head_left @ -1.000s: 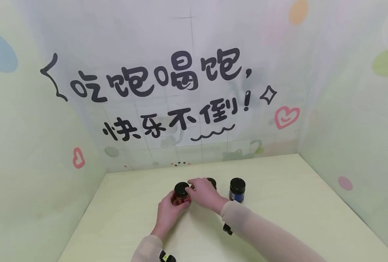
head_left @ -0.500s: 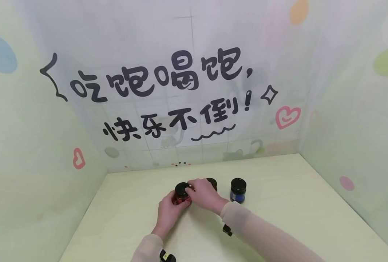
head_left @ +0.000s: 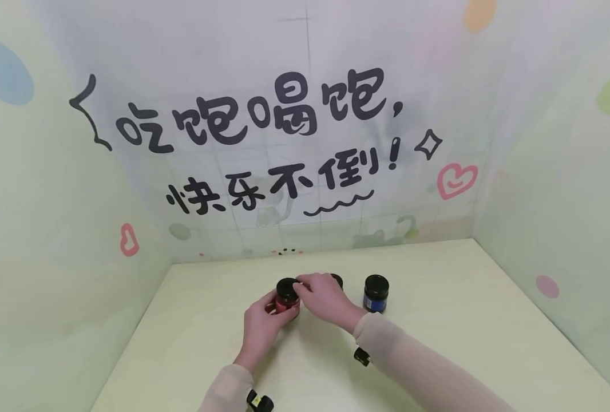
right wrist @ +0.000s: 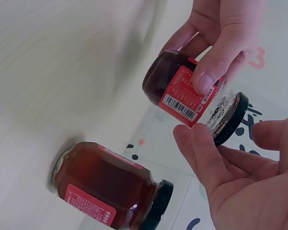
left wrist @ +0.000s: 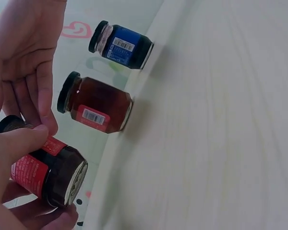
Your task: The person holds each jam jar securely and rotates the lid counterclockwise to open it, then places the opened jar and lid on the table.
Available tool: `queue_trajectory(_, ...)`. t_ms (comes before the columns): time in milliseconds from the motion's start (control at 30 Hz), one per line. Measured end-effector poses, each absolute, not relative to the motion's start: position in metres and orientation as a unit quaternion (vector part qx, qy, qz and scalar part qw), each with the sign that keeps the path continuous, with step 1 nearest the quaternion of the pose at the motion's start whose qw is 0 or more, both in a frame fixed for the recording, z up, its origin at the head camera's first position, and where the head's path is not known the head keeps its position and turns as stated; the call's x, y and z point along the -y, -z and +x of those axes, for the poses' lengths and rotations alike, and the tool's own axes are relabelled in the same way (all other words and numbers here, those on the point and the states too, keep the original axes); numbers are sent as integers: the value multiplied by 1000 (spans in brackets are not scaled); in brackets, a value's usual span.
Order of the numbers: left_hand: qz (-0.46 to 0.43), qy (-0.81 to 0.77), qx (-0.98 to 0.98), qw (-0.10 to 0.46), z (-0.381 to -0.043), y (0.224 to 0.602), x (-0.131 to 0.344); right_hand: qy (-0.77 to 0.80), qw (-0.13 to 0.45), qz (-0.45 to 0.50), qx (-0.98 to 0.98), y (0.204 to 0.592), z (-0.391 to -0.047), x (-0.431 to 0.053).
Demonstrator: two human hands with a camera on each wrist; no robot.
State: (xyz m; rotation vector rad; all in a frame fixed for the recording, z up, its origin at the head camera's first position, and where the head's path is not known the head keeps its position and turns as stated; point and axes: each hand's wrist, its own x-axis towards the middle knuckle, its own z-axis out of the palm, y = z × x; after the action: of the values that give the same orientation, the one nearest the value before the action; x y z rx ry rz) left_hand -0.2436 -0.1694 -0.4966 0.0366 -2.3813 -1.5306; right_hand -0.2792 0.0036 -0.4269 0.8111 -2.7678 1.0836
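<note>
Little has moved in the last half second: the whole head view has tipped a touch, putting the black wall writing [head_left: 290, 103] slightly nearer 1 o'clock, and the red-labelled jar [right wrist: 182, 91] shows a shade higher against its neighbours. Both hands stay about it as before.

That jar is held at the person's 12 o'clock, over the pale table [head_left: 305, 377], its base showing from the left wrist. The contents look brown-black; the red label [right wrist: 180, 106] carries small print and a barcode, and bare glass glints between it and the dark greenish lid [right wrist: 235, 120], which is on.

The left hand [head_left: 261, 327] comes in from 7 o'clock and grips the body, thumb on the label, fingers curled round. The right hand [head_left: 329, 298] comes from 4 o'clock, fingers loosely stretched beside the lid, thumb standing off it; whether the fingertips press the glass I can't tell.

Toward 3 o'clock, partly behind that hand, stands a reddish-brown jar [left wrist: 97, 103]; farther out the same way stands a blue-labelled jar [left wrist: 122, 46].
</note>
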Motion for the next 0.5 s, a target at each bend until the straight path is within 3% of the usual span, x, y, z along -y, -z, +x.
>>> queue_trajectory(500,20,534,830,162,-227,486,160,-381,43,282,880,425,-267,-25)
